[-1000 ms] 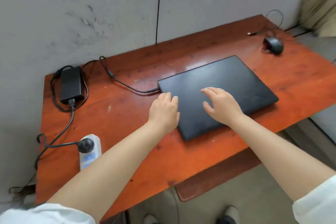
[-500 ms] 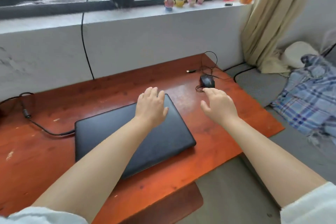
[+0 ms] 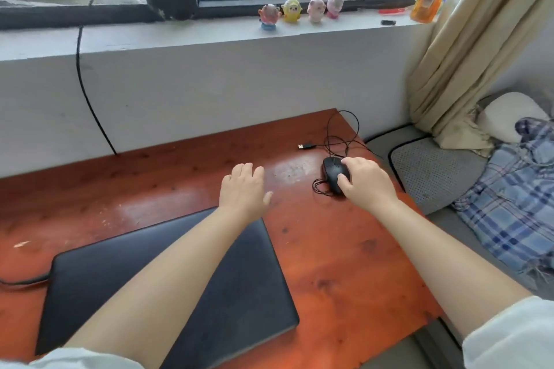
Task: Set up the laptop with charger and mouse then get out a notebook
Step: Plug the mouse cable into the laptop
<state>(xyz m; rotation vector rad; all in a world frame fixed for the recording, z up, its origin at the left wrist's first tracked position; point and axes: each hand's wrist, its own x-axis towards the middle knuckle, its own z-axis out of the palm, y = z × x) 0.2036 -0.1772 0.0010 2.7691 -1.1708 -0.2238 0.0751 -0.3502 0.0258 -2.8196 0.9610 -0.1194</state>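
Note:
A closed black laptop lies on the red-brown wooden table, with a charger cable plugged into its left side. A black wired mouse sits at the table's far right; its cord loops behind it to a loose USB plug. My right hand rests on the mouse's right side, thumb and fingers around it. My left hand hovers open over the table just beyond the laptop's far edge, holding nothing. No notebook is in view.
A grey wall and window sill with several small figurines and an orange bottle stand behind the table. A black cable hangs down the wall. To the right are a beige curtain, a grey cushion and a plaid cloth.
My view has swung right, away from the charger brick. My right hand left the laptop lid and reached the mouse. My left hand slid forward off the lid.

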